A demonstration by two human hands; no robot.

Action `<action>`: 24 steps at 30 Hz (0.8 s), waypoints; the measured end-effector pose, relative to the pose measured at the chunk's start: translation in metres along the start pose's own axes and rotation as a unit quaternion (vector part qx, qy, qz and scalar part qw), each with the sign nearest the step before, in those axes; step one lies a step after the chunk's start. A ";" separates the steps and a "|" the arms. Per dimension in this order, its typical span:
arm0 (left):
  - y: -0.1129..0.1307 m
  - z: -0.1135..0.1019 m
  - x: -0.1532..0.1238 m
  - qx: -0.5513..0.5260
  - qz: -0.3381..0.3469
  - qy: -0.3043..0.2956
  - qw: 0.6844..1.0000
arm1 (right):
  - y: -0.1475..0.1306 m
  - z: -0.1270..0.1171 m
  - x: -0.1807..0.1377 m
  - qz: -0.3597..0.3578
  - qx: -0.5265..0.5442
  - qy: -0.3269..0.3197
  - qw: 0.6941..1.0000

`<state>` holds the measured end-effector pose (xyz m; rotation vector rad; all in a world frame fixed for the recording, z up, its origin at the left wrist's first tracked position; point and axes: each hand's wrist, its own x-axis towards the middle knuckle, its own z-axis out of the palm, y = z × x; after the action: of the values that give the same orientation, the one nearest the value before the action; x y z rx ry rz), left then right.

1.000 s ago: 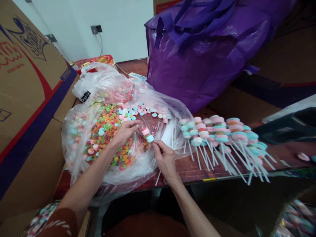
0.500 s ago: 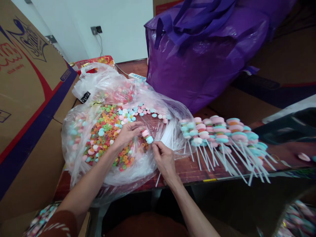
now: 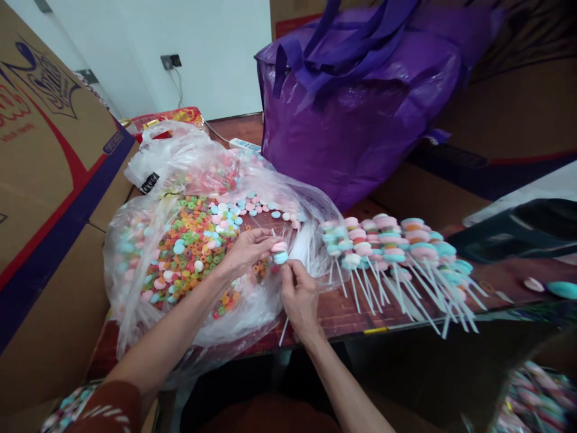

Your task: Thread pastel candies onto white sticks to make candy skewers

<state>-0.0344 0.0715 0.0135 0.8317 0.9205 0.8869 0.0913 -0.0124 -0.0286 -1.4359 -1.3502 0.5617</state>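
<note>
A candy skewer (image 3: 280, 257), with pink and pale blue round candies threaded on a white stick, is held between my two hands over the plastic bag. My left hand (image 3: 247, 249) pinches the candies from the left side, and the stick's tip pokes out just above them. Below the candies, my right hand (image 3: 301, 294) grips the stick, whose lower end shows beneath my fist. The clear plastic bag (image 3: 252, 325) lies spread under my hands, full of small ring candies (image 3: 184, 264) in orange, green and red, mixed with pink, blue and white discs (image 3: 220, 213).
Finished-looking candy skewers (image 3: 387, 240) lie piled to the right on the wooden table (image 3: 336, 319). White sticks (image 3: 307, 240) rest beside the bag. A large purple bag (image 3: 351, 126) stands behind, and a cardboard box (image 3: 40, 180) rises at left. Wrapped candies (image 3: 536, 397) sit low at right.
The candy skewer has turned more upright, and its tip now shows above the candies. Both hands stay on it; my left hand has shifted slightly right. The whole view has drifted slightly.
</note>
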 end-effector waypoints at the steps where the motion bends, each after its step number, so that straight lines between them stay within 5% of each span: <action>1: 0.000 0.000 0.005 0.013 0.012 0.000 1.000 | 0.000 0.000 0.001 0.012 0.006 0.004 1.000; 5: 0.007 -0.016 0.036 0.221 0.117 0.068 0.966 | 0.002 0.001 0.004 0.039 0.022 -0.004 0.999; 7: 0.014 -0.027 0.054 0.426 0.188 0.138 0.874 | 0.002 0.002 0.004 0.043 0.025 -0.010 0.999; 10: 0.021 -0.037 0.075 0.648 0.176 0.177 0.720 | 0.000 0.002 0.004 0.046 0.029 -0.015 0.998; 13: 0.021 -0.038 0.085 0.725 0.127 0.173 0.654 | -0.001 0.001 0.003 0.048 0.028 -0.017 0.998; 17: 0.019 -0.036 0.089 0.683 0.165 0.190 0.686 | -0.002 -0.001 0.003 0.053 0.025 -0.023 0.998; 22: 0.019 -0.028 0.097 0.467 0.139 0.158 0.859 | -0.001 -0.001 0.003 0.056 0.027 -0.026 0.998; 24: 0.018 -0.019 0.103 0.391 0.107 0.137 0.904 | -0.001 -0.001 0.002 0.056 0.029 -0.028 0.998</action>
<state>-0.0228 0.1749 -0.0086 1.5447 1.4945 0.8301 0.0922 -0.0107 -0.0270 -1.4655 -1.2914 0.7127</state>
